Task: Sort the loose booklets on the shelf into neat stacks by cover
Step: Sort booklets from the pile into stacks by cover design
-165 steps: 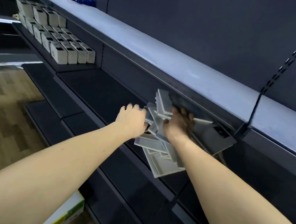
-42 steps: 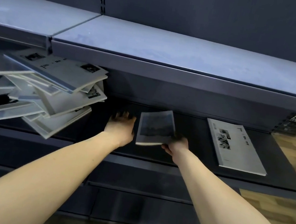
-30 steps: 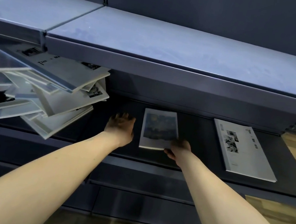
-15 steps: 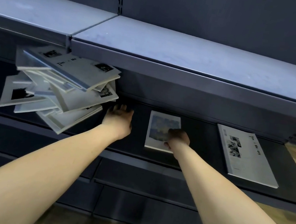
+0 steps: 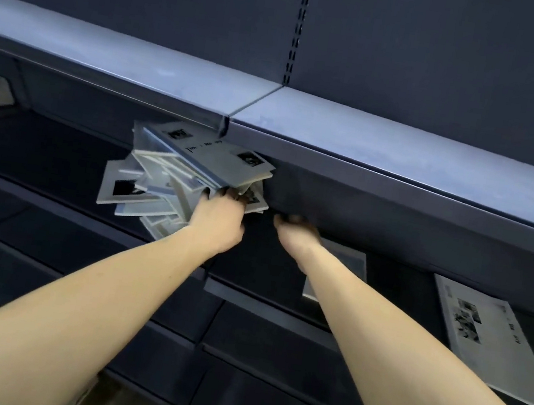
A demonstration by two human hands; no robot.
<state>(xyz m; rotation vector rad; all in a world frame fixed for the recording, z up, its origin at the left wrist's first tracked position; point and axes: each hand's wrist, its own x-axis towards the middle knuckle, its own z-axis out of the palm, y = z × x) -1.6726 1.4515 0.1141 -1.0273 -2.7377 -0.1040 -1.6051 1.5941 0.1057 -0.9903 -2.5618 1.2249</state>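
Head view: left hand [image 5: 219, 221] reaches into the pile [image 5: 185, 179], fingertips hidden under booklets, grip unclear. Right of the pile, right hand [image 5: 295, 234] hovers, fingers curled, holding nothing visible. Best to lift one booklet, steadying the rest.

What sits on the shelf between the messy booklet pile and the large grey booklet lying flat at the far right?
In the head view, the right hand and, behind its forearm, a smaller picture-cover booklet lying flat.
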